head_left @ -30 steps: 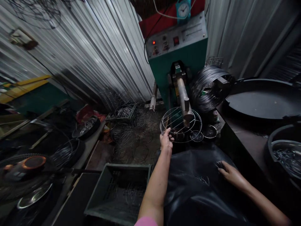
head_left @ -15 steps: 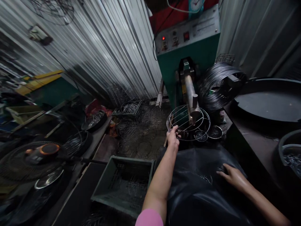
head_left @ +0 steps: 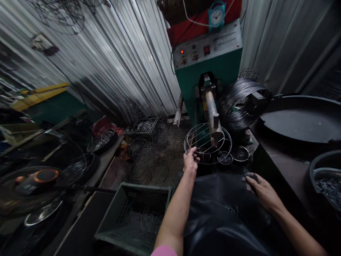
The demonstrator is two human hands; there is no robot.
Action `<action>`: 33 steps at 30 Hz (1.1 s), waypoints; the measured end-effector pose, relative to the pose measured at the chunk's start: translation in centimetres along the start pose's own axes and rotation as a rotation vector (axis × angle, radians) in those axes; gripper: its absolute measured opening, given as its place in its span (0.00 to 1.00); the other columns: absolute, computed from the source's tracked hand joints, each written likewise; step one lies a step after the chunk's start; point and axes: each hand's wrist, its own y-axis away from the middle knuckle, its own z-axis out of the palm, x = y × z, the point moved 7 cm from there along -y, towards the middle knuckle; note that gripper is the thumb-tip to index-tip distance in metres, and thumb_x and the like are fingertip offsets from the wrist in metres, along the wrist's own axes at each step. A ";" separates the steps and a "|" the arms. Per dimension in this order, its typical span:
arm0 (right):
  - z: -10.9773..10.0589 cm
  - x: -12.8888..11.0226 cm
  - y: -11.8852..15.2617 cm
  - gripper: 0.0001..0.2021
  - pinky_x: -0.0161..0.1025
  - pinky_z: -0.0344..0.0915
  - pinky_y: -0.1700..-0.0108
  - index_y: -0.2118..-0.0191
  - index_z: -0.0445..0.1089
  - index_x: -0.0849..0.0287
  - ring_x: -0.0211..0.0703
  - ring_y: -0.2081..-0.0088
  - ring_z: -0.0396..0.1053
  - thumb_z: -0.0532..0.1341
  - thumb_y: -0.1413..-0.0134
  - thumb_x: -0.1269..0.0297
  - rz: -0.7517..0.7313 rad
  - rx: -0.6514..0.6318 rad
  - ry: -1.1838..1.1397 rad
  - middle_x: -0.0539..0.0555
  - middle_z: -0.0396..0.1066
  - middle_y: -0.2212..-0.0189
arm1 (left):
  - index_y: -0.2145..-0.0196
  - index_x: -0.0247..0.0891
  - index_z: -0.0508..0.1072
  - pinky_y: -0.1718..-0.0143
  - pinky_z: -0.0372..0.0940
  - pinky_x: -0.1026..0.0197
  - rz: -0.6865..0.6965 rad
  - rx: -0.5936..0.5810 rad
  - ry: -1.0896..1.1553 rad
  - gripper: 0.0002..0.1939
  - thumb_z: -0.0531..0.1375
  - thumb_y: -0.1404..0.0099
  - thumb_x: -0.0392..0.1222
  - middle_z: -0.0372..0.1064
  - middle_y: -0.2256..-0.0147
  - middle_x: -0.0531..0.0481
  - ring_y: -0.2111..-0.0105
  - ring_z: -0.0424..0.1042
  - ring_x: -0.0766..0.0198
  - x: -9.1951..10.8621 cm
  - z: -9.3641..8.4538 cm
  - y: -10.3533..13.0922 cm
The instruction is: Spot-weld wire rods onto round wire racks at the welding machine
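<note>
My left hand (head_left: 190, 160) grips the near left rim of a round wire rack (head_left: 185, 144), which has straight bars across it. The rack is under the metal arm (head_left: 212, 110) of a green machine (head_left: 213, 64); whether the two touch is unclear. Over the black cover (head_left: 213, 199) on my lap, my right hand (head_left: 257, 183) has its fingers pinched together on something dark and small that I cannot make out. A few thin curved wires (head_left: 231, 209) lie on the cover between my arms.
A coil of wire (head_left: 239, 106) stands right of the machine. Small round bowls (head_left: 241, 153) sit beyond my lap. A green crate (head_left: 135, 217) is at my left. On the right are a large dark pan (head_left: 303, 119) and a tub of metal pieces (head_left: 323, 160).
My right hand has moved up slightly and its fingers have closed. My left hand still holds the rack at the machine's arm. The whole view has shifted a little.
</note>
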 end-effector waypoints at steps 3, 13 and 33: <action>3.9 -4.1 -1.3 0.19 0.32 0.62 0.74 0.63 0.64 0.58 0.36 0.74 0.67 0.63 0.56 0.50 -0.146 -0.024 -0.061 0.53 0.72 0.68 | 0.73 0.37 0.59 0.87 0.46 0.72 0.007 -0.009 0.008 0.24 0.70 0.63 0.39 0.55 0.79 0.61 0.84 0.55 0.78 -0.3 0.6 0.1; 9.7 -7.8 -4.1 0.16 0.38 0.64 0.71 0.67 0.67 0.58 0.41 0.77 0.68 0.57 0.52 0.49 -0.400 -0.042 0.332 0.50 0.70 0.80 | 0.68 0.40 0.56 0.87 0.42 0.73 0.065 -0.022 0.009 0.29 0.70 0.63 0.39 0.55 0.78 0.62 0.85 0.51 0.79 0.3 1.1 -0.2; 9.7 -8.5 -4.9 0.17 0.36 0.64 0.74 0.67 0.67 0.58 0.40 0.77 0.69 0.58 0.52 0.48 -0.386 -0.017 0.279 0.53 0.73 0.74 | 0.69 0.39 0.58 0.87 0.45 0.72 0.052 0.015 -0.029 0.27 0.70 0.62 0.40 0.58 0.77 0.60 0.84 0.54 0.78 0.0 1.7 -0.5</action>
